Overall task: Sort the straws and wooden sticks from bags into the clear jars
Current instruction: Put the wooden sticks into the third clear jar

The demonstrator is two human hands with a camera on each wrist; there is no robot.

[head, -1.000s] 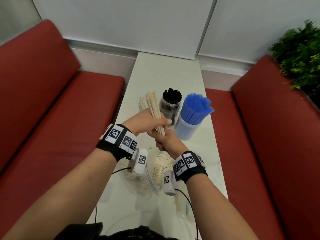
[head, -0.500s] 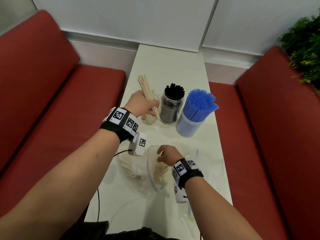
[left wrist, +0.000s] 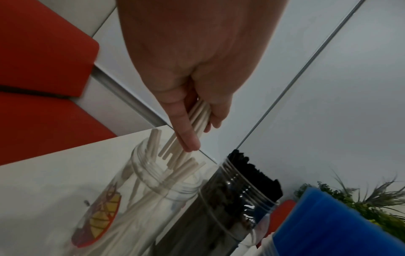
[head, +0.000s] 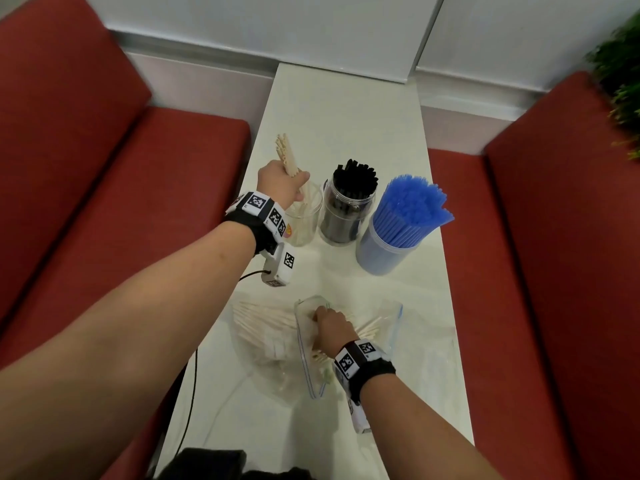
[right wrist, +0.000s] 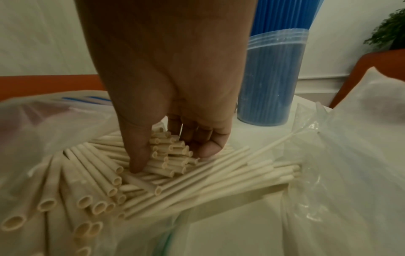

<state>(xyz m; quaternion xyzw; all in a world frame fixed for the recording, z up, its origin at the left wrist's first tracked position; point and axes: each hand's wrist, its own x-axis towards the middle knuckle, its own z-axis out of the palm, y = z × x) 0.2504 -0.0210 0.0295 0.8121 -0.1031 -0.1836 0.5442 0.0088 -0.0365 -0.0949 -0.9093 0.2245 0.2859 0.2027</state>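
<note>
My left hand [head: 294, 181] [left wrist: 198, 133] grips a bundle of cream straws [head: 286, 154] [left wrist: 200, 112], tilted, their lower ends inside the mouth of the clear jar [head: 306, 221] [left wrist: 151, 183], which holds a few cream straws. My right hand [head: 329, 322] [right wrist: 173, 155] is inside an open clear zip bag [head: 304, 362]. Its thumb and fingers curl round a cluster of cream straws [right wrist: 168, 149] from the pile [right wrist: 98, 187] lying in the bag. Beside the clear jar stand a jar of black straws [head: 348, 209] [left wrist: 238, 194] and a jar of blue straws [head: 398, 233] [right wrist: 269, 78].
A second bag with pale sticks [head: 263, 327] lies left of the open one; crumpled empty plastic [head: 429, 344] lies to its right. Red benches [head: 104, 202] flank the narrow white table [head: 346, 116]. A plant [head: 623, 64] stands far right. A cable [head: 194, 375] hangs off the table's left edge.
My left hand carried the straw bundle left and down to the clear jar. My right hand let go of the bundle, dropped into the zip bag and closed round more straws.
</note>
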